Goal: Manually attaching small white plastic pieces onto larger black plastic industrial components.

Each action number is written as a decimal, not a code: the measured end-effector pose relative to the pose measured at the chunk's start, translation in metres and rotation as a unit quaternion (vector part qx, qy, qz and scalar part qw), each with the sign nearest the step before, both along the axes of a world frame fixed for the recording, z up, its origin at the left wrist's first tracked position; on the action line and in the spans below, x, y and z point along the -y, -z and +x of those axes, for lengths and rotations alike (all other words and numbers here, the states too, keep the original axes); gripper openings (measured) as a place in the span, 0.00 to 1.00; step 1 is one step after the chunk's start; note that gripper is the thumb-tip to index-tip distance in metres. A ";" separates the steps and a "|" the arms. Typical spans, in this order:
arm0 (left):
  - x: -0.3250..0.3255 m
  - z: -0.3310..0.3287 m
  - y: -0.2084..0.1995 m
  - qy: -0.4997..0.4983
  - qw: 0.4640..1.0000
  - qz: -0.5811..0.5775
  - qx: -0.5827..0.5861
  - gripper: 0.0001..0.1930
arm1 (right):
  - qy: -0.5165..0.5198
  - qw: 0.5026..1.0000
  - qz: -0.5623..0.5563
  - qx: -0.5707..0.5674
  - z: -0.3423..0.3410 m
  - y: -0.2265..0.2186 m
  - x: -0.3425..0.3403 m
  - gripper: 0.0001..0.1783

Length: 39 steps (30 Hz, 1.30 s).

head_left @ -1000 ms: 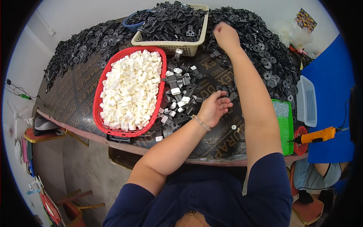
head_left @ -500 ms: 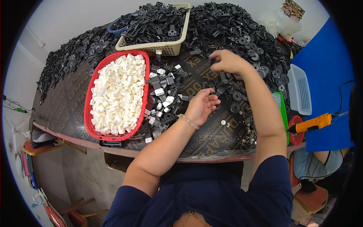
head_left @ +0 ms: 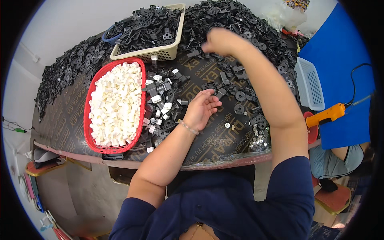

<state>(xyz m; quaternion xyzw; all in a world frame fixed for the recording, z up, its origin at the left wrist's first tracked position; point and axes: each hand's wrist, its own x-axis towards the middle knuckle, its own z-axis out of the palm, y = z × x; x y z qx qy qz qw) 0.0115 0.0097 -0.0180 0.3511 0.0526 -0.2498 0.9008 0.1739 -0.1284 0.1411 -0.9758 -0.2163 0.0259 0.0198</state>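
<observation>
- A heap of black plastic parts [head_left: 245,20] spreads beyond the right hand; each piece looks light, stiff and rather slick, best pinched by its edges.
- That right hand [head_left: 221,41] is curled, too blurred to tell whether it grips anything.
- The left hand [head_left: 203,109] is loosely cupped, seemingly empty.
- A black plastic block [head_left: 221,93] lies just beside its fingertips; its flat sides should suit finger and thumb.
</observation>
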 end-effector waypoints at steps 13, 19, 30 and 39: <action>0.006 -0.004 -0.010 0.043 0.996 -0.075 0.008 0.23 | -0.029 0.928 0.347 0.130 -0.127 0.087 0.038 0.11; 0.006 -0.006 -0.011 -0.035 0.994 -0.092 0.049 0.16 | -0.117 0.892 0.375 0.221 -0.187 0.094 0.044 0.11; 0.006 -0.006 -0.013 -0.011 0.998 -0.027 0.063 0.10 | 0.228 0.949 0.147 0.160 -0.163 0.141 0.120 0.12; 0.000 -0.002 -0.012 -0.036 0.997 -0.019 0.060 0.10 | 0.234 0.914 0.293 0.156 -0.164 0.108 0.124 0.13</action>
